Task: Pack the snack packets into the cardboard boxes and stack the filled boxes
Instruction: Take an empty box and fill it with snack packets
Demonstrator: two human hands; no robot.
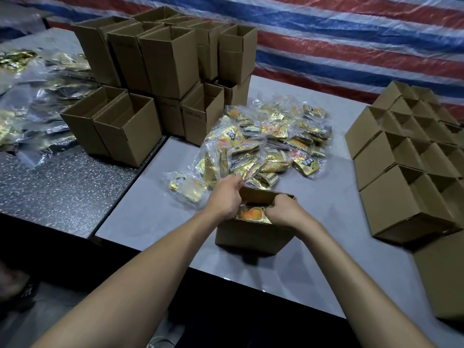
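Note:
An open cardboard box (pixel 253 238) stands on the grey table in front of me. A gold and orange snack packet (pixel 251 214) lies inside it, near the top. My left hand (pixel 226 197) has its fingers curled over the box's left rim, reaching into the opening. My right hand (pixel 283 209) has its fingers curled down into the box at the right, on the packet. Whether either hand pinches the packet is hidden. Just behind the box lies a heap of gold snack packets (pixel 271 144) in clear wrap.
Open empty boxes are stacked at the back left (pixel 165 61). Rows of boxes lying on their sides fill the right (pixel 406 162). More packets (pixel 32 101) cover a speckled table on the left. A striped tarp hangs behind. The table's near edge is dark.

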